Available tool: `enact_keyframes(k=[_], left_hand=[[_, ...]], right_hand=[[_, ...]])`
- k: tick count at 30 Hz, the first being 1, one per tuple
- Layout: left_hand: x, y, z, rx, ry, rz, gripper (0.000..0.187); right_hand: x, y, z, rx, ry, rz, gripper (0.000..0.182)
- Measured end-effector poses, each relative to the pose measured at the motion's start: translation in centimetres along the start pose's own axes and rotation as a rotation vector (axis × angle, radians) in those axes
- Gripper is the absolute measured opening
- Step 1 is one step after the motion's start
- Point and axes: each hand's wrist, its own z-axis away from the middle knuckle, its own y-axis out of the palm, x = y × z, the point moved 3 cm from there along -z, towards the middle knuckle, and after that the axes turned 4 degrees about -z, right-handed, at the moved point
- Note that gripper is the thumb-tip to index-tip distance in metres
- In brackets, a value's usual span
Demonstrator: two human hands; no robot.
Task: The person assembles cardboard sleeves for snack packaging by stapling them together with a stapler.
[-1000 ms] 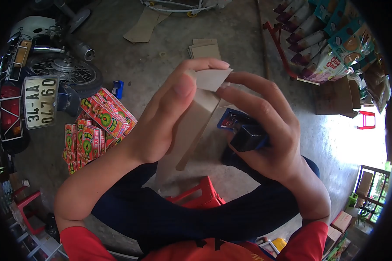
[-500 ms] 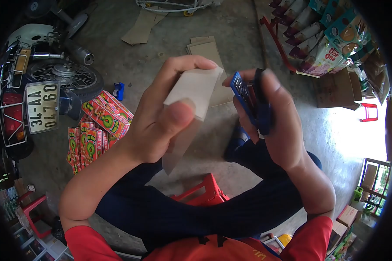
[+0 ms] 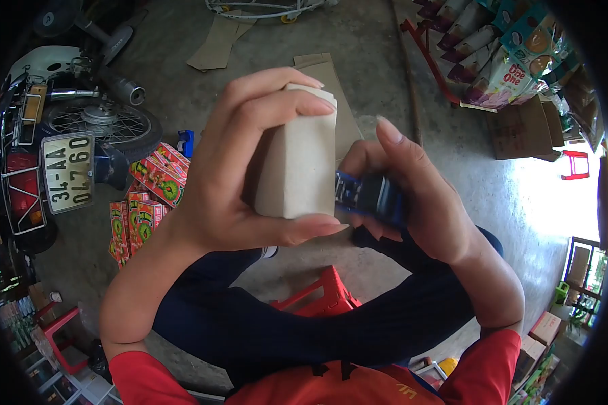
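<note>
My left hand (image 3: 217, 177) is closed around a folded piece of pale cardboard (image 3: 309, 165). Its fingers curl over the top edge and the thumb presses along the bottom, so the piece stands up in a box-like bend. In my right hand (image 3: 439, 202) is a blue stapler (image 3: 375, 196), slightly blurred, gripped with the thumb raised above it. The stapler's front end points left and reaches right to the cardboard's right edge. My palm and fingers hide its back part.
Flat cardboard sheets (image 3: 321, 64) lie on the concrete floor ahead. To the left are red patterned boxes (image 3: 145, 219), a blue object (image 3: 186, 143) and a parked motorbike (image 3: 67, 169). A red stool (image 3: 324, 297) sits between my legs. Snack packets (image 3: 500, 77) fill the upper right.
My left hand has turned the cardboard from tilted to upright and folded, facing me. The stapler in my right hand has swung left and down to the cardboard's edge.
</note>
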Motion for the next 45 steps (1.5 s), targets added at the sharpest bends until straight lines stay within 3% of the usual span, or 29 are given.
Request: enact_keyframes(k=[6,11,14,31,39,45], left_hand=[[-1.4,0.8,0.1,0.055,0.022,-0.032,0.083],[-2.1,1.9,0.0,0.076,0.028,-0.05,0.087],[-2.3,2.2,-0.1,0.085,0.019,-0.071,0.089],[-2.2,2.1,0.0,0.076,0.027,-0.1,0.089],[-2.6,2.4,0.0,0.048,0.058,-0.095,0.09],[-1.8,2.0,0.4,0.009,0.072,-0.12,0.093]], right_hand=[[-0.5,-0.1,0.1,-0.099,0.113,0.055,0.071],[-2.5,-0.4,-1.1,-0.19,-0.199,0.132,0.063],[-2.6,-0.5,-1.1,-0.217,-0.276,0.15,0.061],[-2.4,0.0,-1.2,-0.233,-0.381,0.315,0.06],[-1.9,0.7,-0.8,-0.259,-0.518,0.54,0.06],[-1.8,-0.5,-0.9,-0.181,-0.225,0.103,0.06]])
